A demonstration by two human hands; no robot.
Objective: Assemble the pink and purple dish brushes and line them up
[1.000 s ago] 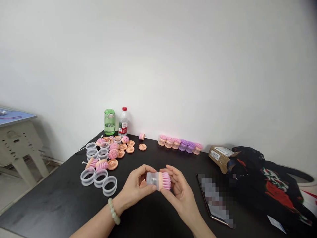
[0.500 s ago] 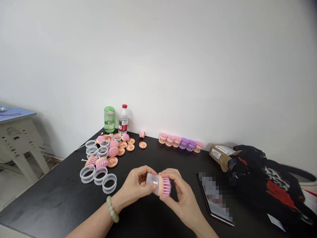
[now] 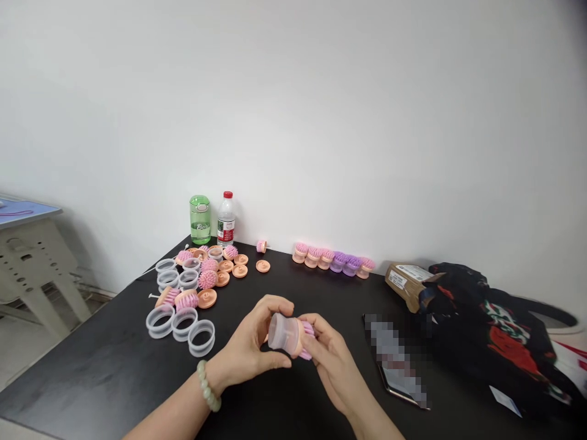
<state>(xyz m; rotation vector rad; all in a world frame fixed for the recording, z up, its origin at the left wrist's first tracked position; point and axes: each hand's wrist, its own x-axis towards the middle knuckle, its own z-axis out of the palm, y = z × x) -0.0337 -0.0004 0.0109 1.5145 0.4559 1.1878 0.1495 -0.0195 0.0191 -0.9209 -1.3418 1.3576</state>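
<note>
A small round scrub brush with pink bristles and a peach base is in my right hand, its fingers and thumb closed around the bristle end. A clear plastic ring is fitted against the brush's base, its hollow end facing left. My left hand surrounds the ring loosely, fingers above and behind it, thumb stretched out below and apart from it. Its curled lower fingers are partly hidden by the ring. Left of my hands lie three more clear rings, with pink brush heads and peach discs behind.
Along the wall stands a row of pink and purple brushes. A green cup and a water bottle are at the back left. To the right lie a tablet-like device, a brown package and a black patterned bag.
The brush and ring have turned so the ring's hollow end shows more. My left thumb has come off the ring, and my right fingers have shifted over the bristles.
</note>
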